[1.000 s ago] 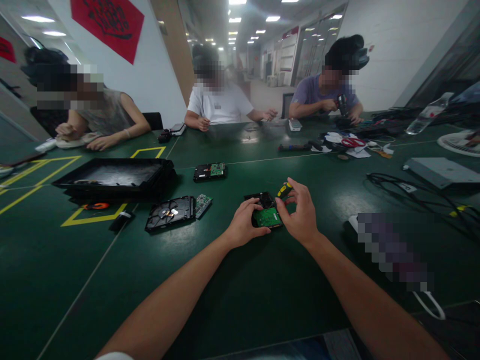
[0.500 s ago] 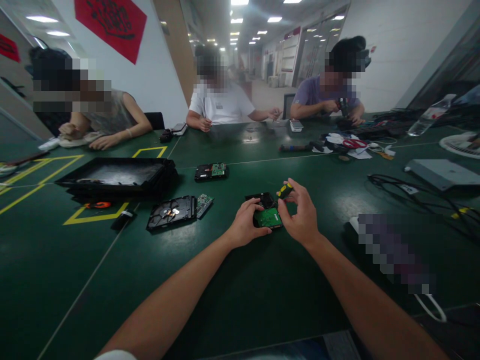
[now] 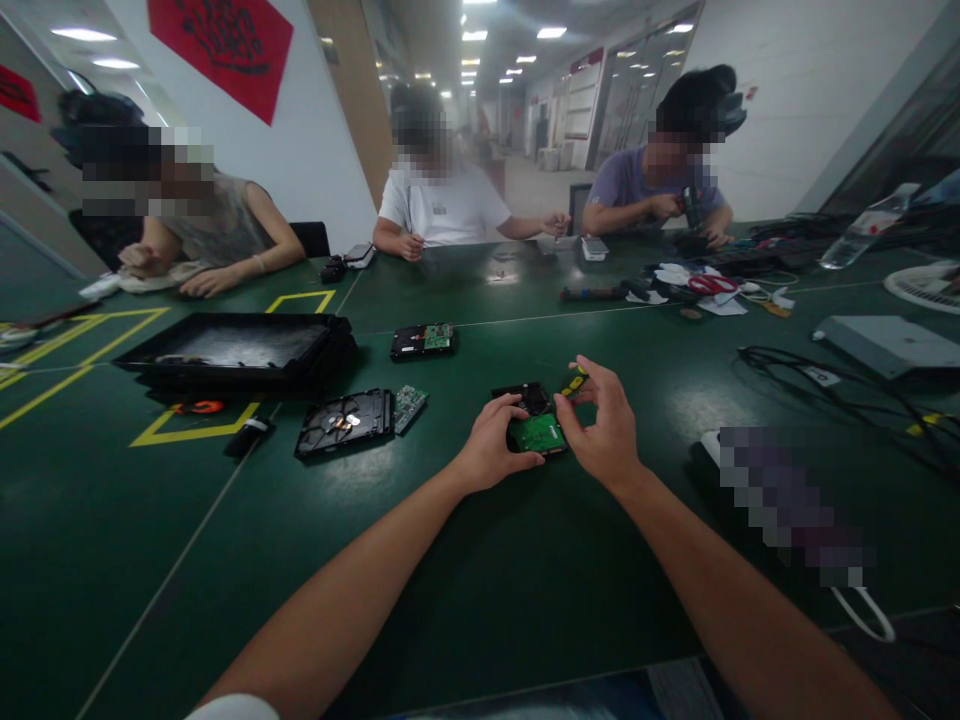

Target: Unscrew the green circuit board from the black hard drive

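A hard drive point(image 3: 541, 432) with a green circuit board lies on the table in front of me. My left hand point(image 3: 496, 447) grips it from the left side, thumb along the near edge and fingers over the far one. My right hand point(image 3: 602, 420) pinches a small yellow-and-black screwdriver point(image 3: 574, 381) by its handle, just right of the drive; its tip is hidden. To the left lies another hard drive point(image 3: 346, 422), with a loose circuit board point(image 3: 410, 408) beside it. Farther back is a third hard drive point(image 3: 422, 341).
Stacked black trays point(image 3: 232, 350) stand at the left, near a black object point(image 3: 250, 437) with a white band. At the right are a pixelated object point(image 3: 795, 505), black cables point(image 3: 817, 375) and a grey box point(image 3: 892, 345). Three people sit across the table.
The screwdriver handle has turned slightly in my right hand's fingers. My left hand keeps its place on the hard drive, and the view has shifted a little.
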The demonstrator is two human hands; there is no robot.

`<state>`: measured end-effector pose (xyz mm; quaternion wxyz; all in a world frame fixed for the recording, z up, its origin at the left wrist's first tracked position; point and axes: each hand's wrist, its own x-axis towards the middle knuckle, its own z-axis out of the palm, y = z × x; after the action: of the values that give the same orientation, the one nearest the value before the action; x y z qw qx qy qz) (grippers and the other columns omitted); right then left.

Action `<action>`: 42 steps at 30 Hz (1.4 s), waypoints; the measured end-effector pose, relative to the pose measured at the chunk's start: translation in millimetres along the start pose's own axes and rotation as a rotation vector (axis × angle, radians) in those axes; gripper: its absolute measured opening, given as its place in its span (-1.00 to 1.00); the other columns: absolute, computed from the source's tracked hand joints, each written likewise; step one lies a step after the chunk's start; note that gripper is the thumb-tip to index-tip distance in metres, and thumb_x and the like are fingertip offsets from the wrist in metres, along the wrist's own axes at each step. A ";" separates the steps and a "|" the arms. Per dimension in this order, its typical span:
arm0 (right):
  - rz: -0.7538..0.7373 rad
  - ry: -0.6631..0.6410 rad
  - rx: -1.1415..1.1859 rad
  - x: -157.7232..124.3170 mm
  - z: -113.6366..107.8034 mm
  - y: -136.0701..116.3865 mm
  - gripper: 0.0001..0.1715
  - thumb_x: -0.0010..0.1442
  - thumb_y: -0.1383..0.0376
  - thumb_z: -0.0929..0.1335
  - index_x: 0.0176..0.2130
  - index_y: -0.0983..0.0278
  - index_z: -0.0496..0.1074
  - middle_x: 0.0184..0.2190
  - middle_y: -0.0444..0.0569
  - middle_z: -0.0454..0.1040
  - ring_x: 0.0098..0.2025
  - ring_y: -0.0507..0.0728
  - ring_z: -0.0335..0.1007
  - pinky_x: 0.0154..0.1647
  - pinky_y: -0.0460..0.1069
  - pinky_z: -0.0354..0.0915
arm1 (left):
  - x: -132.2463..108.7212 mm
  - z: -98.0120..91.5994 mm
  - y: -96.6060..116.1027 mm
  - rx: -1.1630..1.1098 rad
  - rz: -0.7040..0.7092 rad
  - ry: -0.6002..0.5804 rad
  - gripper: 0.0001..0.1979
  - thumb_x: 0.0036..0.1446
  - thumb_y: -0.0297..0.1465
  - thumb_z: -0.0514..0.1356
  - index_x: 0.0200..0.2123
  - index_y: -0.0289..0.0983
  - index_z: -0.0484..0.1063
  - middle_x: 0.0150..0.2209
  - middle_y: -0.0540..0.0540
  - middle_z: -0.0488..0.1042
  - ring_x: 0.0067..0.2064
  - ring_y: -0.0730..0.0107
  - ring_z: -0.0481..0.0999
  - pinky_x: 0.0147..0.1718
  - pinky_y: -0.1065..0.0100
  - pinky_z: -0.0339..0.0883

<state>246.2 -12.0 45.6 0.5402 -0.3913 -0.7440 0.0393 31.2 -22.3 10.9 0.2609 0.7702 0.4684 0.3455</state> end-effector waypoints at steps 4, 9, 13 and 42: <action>-0.003 0.012 -0.003 1.0 -0.7 -1.5 -0.29 0.35 0.28 0.42 0.39 0.08 0.20 0.20 0.13 0.41 -0.02 0.22 0.54 -0.15 0.16 0.65 | 0.0 0.2 -0.4 -0.005 -0.003 0.010 -0.36 -0.09 -0.25 0.57 0.05 -0.21 0.45 0.36 -0.30 0.30 0.43 -0.14 0.25 0.39 -0.16 0.16; -0.014 -0.009 -0.001 0.3 -0.7 -2.8 -0.27 0.38 0.32 0.37 0.43 0.08 0.14 0.23 0.15 0.41 0.02 0.25 0.55 -0.07 0.20 0.63 | -0.2 0.5 -0.7 -0.004 0.006 0.006 -0.35 -0.08 -0.24 0.57 0.06 -0.21 0.45 0.36 -0.32 0.30 0.43 -0.16 0.24 0.39 -0.19 0.16; -0.007 0.006 -0.006 0.3 -0.3 -2.5 -0.30 0.38 0.31 0.38 0.40 0.08 0.18 0.20 0.14 0.41 0.01 0.25 0.54 -0.11 0.18 0.64 | -0.5 0.4 -0.8 0.007 0.005 0.005 -0.36 -0.08 -0.24 0.57 0.06 -0.21 0.44 0.36 -0.32 0.29 0.43 -0.14 0.25 0.39 -0.18 0.16; -0.049 -0.014 -0.005 1.6 -2.1 -4.4 -0.30 0.37 0.31 0.40 0.40 0.08 0.19 0.19 0.12 0.44 0.02 0.24 0.55 -0.09 0.18 0.61 | -1.0 2.9 -4.5 0.017 0.023 0.016 -0.34 -0.07 -0.22 0.56 0.07 -0.20 0.43 0.35 -0.31 0.31 0.42 -0.13 0.26 0.38 -0.18 0.17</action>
<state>245.4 -14.8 49.9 0.5346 -0.3742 -0.7573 0.0270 30.7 -21.5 5.5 0.2467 0.7750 0.4642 0.3507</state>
